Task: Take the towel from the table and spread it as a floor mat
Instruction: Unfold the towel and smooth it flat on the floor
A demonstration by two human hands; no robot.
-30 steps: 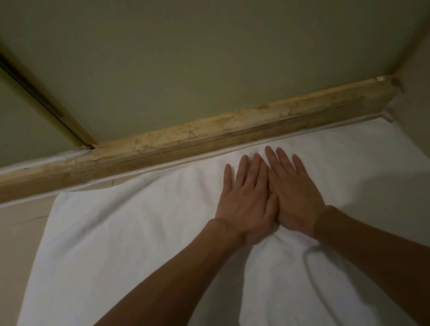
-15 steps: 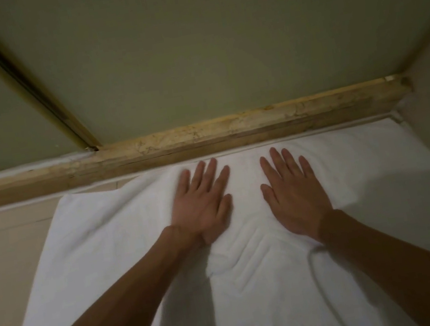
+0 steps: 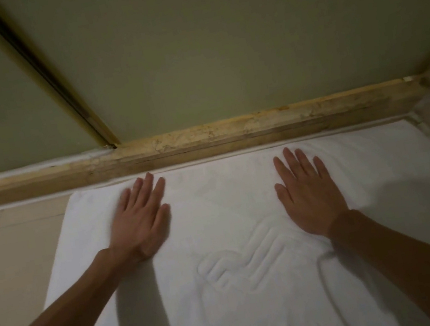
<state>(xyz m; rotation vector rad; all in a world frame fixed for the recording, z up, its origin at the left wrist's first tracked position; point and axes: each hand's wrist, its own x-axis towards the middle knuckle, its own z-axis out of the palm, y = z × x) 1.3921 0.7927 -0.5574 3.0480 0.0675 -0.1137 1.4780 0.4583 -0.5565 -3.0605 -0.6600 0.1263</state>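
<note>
While the white towel [image 3: 250, 242] lies spread on the tiled floor [image 3: 9, 248], far edge against the stone threshold [image 3: 204, 141], left hand [image 3: 141, 220] and right hand [image 3: 309, 195] press it flat-palmed, fingers extended, well apart, gripping nothing.

Towel [image 3: 231, 217] near edge cut off by bottom frame edge; near corners not visible. Towel's right side runs out under the right forearm, edge there can't be traced. Raised pattern [image 3: 242, 266] on towel partly legible, lower part runs out of frame; what it depicts is unclear. Left hand [image 3: 139, 221] motion-blurred, finger outlines on its outer side smeared. Palms of both hands hidden, face down on towel; right hand [image 3: 309, 198] sharper. Both forearms cut at bottom corners. Towel patches under hands and arms covered, plus dark shadow. Threshold strip [image 3: 204, 141] cut at left edge. Floor [image 3: 9, 248] joints dim, barely readable.
</note>
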